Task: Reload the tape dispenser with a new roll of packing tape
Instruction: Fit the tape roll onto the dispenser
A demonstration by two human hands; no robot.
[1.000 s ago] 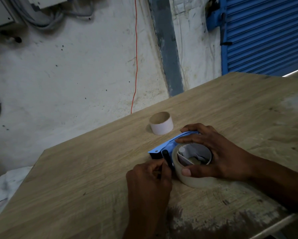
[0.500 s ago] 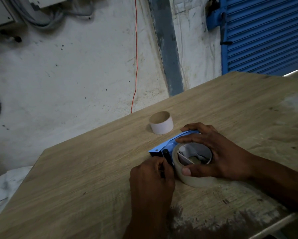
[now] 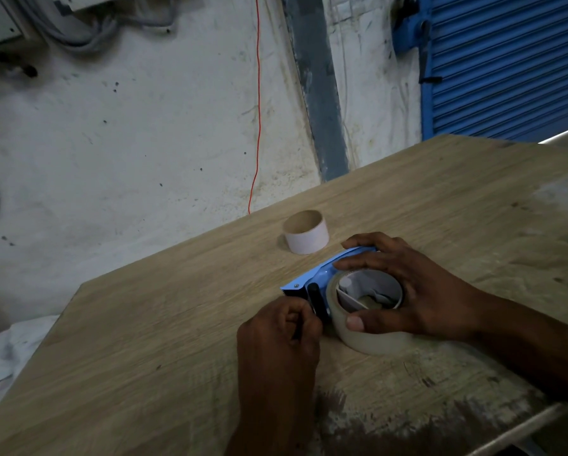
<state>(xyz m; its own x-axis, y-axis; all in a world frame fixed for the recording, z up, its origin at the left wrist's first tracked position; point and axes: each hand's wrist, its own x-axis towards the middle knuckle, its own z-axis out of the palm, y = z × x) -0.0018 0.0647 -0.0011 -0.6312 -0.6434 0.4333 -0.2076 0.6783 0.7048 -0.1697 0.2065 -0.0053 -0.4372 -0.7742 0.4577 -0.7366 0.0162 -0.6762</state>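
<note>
Right hand [image 3: 420, 291] grips tape roll [image 3: 358, 334] on dispenser [image 3: 312, 281], left hand [image 3: 285, 327] pinching its front.

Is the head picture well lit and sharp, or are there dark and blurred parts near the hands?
Head view: dim overall; the left hand and right hand are dark with little detail; the lower edge is soft and shadowed; the blue plastic tape dispenser and beige packing tape roll stay readable; wide-angle bending shows at the wooden table edges.

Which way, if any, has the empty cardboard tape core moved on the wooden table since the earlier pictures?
No. The empty cardboard tape core sits at the same spot beside the wooden table edge.
</note>
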